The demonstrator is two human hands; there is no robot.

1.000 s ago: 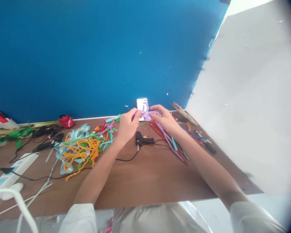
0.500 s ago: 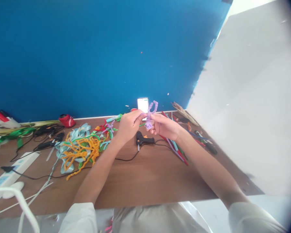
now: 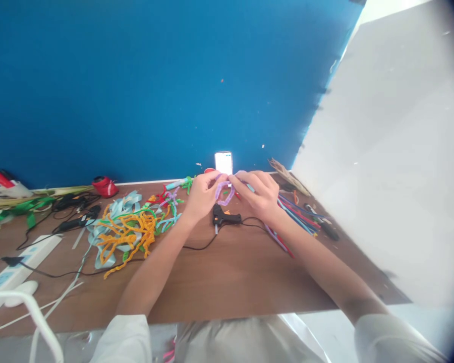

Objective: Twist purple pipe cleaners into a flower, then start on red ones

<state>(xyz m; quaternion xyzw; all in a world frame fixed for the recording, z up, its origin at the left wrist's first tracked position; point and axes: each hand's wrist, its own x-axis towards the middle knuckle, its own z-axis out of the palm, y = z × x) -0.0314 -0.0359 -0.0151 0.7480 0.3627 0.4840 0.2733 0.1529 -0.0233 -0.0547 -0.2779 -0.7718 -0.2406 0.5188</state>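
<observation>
Both my hands meet above the far middle of the brown table (image 3: pixel 227 272). A purple pipe cleaner (image 3: pixel 223 193), bent into a loop, hangs between them. My left hand (image 3: pixel 202 195) pinches its left end and my right hand (image 3: pixel 259 194) pinches its right end. Directly below the loop lies a black glue gun (image 3: pixel 224 217) with its cord trailing toward me. A bundle of straight pipe cleaners (image 3: pixel 295 217) in red, blue and other colours lies under and beside my right wrist.
A tangle of orange, green and pale blue pipe cleaners and ribbon (image 3: pixel 126 229) covers the left middle. A phone (image 3: pixel 223 162) leans on the blue wall. A white power strip (image 3: pixel 18 267) with cables is at the left. A grey wall borders the right.
The purple pipe cleaner stood upright in my right hand half a second ago. Now it hangs lower as a loop with both hands pinching its ends, and my right hand has turned palm down.
</observation>
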